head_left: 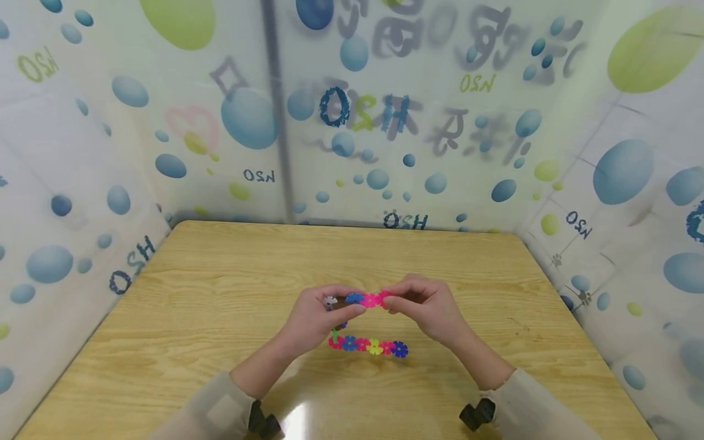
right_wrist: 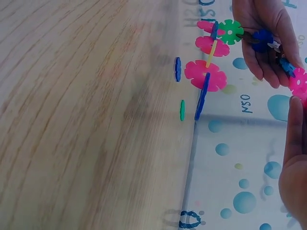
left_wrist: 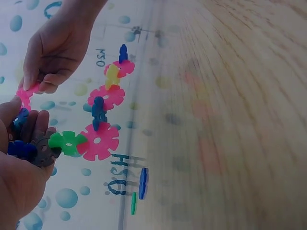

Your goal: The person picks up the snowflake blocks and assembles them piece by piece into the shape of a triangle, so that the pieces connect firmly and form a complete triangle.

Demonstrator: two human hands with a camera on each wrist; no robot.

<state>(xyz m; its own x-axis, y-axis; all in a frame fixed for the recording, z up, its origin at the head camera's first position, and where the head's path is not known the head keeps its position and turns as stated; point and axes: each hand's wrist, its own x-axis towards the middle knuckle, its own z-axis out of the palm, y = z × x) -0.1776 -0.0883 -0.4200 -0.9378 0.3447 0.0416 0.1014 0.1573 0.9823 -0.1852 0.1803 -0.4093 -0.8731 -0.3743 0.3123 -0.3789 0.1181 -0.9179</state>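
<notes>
Snowflake-disc chain (head_left: 367,299) — pinched between both hands (head_left: 374,308)

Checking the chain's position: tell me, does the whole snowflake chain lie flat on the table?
No: both hands hold one end of the snowflake chain above the table.

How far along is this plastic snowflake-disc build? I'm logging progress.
Done: a chain of pink, blue and yellow plastic snowflake discs is slotted together, joined by a green disc to the cluster in the left hand. In hand: the right hand pinches a pink disc at that cluster's other end. Left: two loose discs, blue and green, stand on the wooden table.
</notes>
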